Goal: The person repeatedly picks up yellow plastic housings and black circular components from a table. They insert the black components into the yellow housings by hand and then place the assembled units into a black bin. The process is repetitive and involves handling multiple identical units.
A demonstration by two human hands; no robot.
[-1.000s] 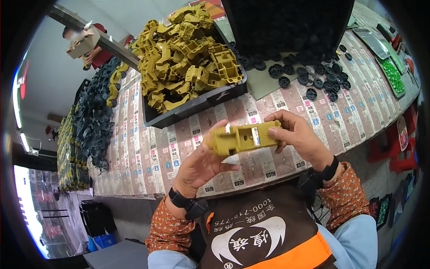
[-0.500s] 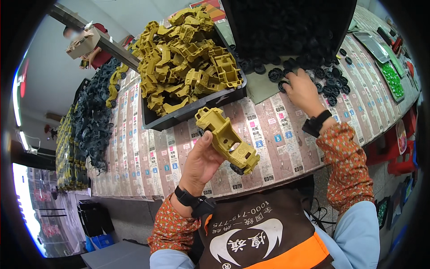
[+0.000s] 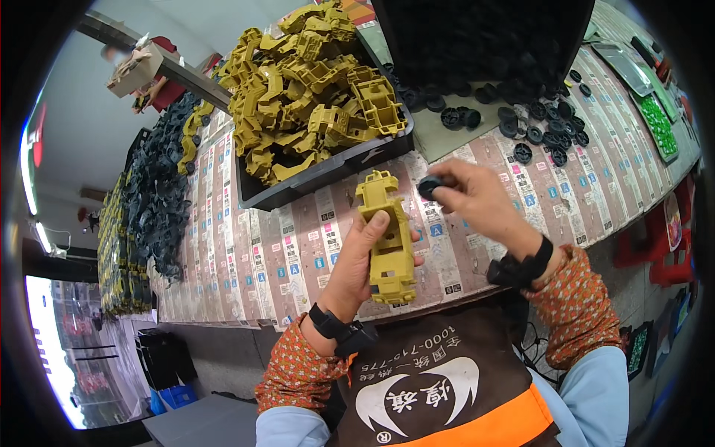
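My left hand (image 3: pixel 357 257) is closed round a yellow-olive plastic toy car body (image 3: pixel 392 264), its thumb pressing on the inside. The body stands almost upright above the table, its hollow side in view. To its right, my right hand (image 3: pixel 477 195) pinches a small black toy wheel (image 3: pixel 429 187) between thumb and fingers, a short gap away from the car body. Further back lie several loose black wheels (image 3: pixel 551 134), in front of a black bin (image 3: pixel 477 45) tipped toward me. A heap of matching yellow car bodies (image 3: pixel 305 97) fills a black tray (image 3: pixel 328 176) at the back left.
The table (image 3: pixel 313 246) has a printed paper cover. Dark grey plastic parts (image 3: pixel 160 179) are piled along its left side, with stacked yellow parts (image 3: pixel 123 253) beyond. Green pieces (image 3: pixel 654 128) lie in a tray at the far right. Red stools (image 3: pixel 663 257) stand beside the table.
My right hand has left the loose wheels and come back toward me with one black wheel. The car body in my left hand has turned more upright and moved slightly right.
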